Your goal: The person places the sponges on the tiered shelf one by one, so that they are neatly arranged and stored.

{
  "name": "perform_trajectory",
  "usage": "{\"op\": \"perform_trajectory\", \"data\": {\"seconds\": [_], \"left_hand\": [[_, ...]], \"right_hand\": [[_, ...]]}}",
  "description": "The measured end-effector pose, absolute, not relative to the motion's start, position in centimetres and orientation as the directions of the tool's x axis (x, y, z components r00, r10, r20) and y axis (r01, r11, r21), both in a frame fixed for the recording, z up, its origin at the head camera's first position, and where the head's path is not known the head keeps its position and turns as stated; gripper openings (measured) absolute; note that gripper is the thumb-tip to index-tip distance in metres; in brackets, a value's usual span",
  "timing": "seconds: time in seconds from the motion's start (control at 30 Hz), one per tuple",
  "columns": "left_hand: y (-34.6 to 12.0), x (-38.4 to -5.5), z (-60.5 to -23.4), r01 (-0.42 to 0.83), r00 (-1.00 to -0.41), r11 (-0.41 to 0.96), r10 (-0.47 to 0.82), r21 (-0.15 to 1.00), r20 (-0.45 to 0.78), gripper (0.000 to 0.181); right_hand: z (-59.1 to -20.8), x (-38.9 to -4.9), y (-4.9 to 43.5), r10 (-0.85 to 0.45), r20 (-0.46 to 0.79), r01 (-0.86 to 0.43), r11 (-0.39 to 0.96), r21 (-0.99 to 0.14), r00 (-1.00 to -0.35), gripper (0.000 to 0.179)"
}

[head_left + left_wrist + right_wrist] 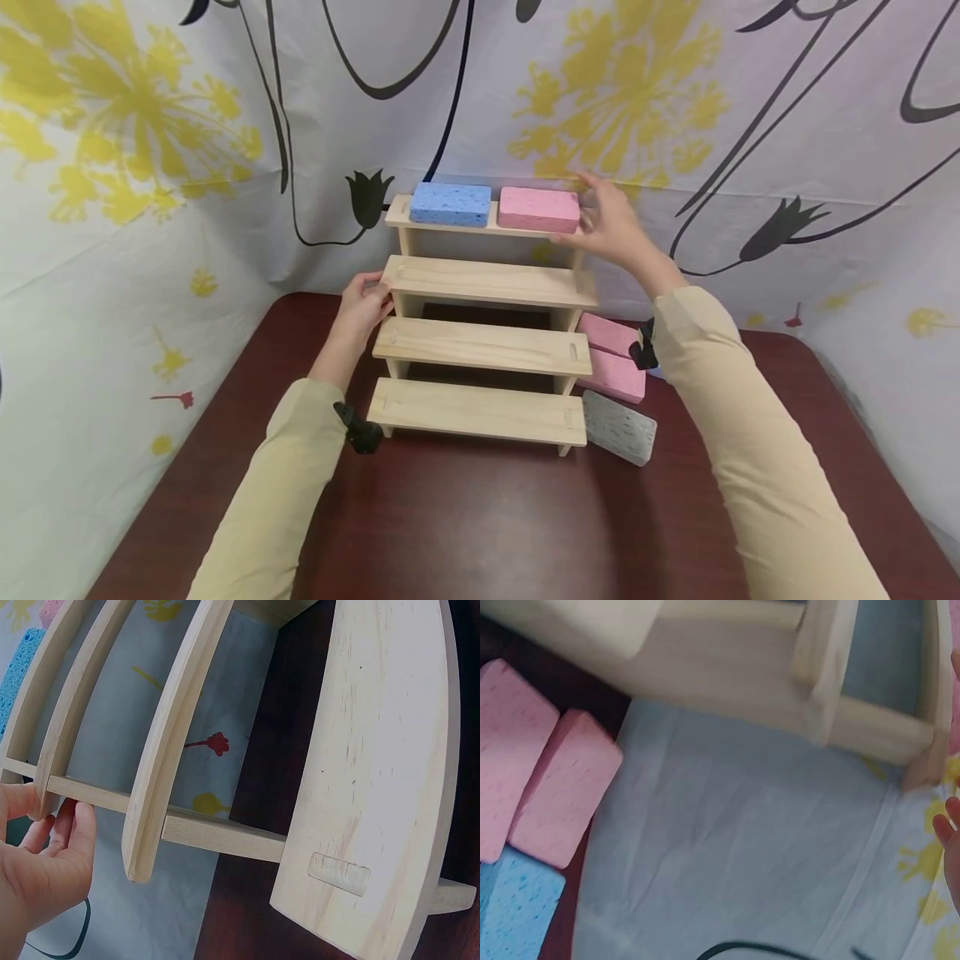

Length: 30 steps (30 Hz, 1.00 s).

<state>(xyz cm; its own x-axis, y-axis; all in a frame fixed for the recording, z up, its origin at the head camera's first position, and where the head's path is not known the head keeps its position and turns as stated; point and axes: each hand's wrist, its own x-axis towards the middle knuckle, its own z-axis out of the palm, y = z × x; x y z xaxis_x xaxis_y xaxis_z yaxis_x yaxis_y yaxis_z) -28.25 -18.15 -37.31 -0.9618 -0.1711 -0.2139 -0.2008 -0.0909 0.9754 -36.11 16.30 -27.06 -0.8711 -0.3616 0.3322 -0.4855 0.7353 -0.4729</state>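
Note:
A four-tier wooden step shelf stands on the table. My left hand grips the left end of its second tier from the top; in the left wrist view, thumb and fingers lie around that board's end. A blue sponge and a pink sponge lie side by side on the top tier. My right hand is spread at the pink sponge's right end, thumb in front near the board's edge and a finger behind. Only fingertips show in the right wrist view; contact with the sponge is unclear.
Right of the shelf lie two more pink sponges and a grey sponge. Another blue sponge lies against the pink ones, mostly hidden in the head view. Patterned fabric hangs close behind the dark red table.

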Motion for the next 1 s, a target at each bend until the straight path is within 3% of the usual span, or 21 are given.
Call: {"op": "perform_trajectory", "data": {"seconds": [0.03, 0.17, 0.63, 1.0], "left_hand": [[-17.3, -27.1, -35.6, -0.226, -0.954, -0.061, -0.186, 0.972, -0.234, 0.043], [-17.1, -26.6, -34.8, -0.244, -0.950, -0.088, -0.178, 0.966, -0.256, 0.044], [-17.9, -27.9, -36.7, -0.181, -0.960, -0.079, -0.201, 0.980, -0.194, 0.041], [-17.5, -27.2, -36.0, -0.199, -0.960, -0.083, -0.184, 0.976, -0.211, 0.041]], "right_hand": [[-27.2, -35.9, 16.8, -0.350, 0.327, -0.473, 0.740, -0.479, -0.878, 0.097], [-28.0, -35.0, 18.7, -0.310, 0.302, -0.426, 0.760, -0.491, -0.902, 0.094], [-32.0, -31.7, 25.4, -0.179, 0.143, -0.228, 0.818, -0.528, -0.973, 0.090], [-36.8, -30.1, 30.6, -0.209, 0.031, -0.198, 0.853, -0.483, -0.977, 0.086]]}}
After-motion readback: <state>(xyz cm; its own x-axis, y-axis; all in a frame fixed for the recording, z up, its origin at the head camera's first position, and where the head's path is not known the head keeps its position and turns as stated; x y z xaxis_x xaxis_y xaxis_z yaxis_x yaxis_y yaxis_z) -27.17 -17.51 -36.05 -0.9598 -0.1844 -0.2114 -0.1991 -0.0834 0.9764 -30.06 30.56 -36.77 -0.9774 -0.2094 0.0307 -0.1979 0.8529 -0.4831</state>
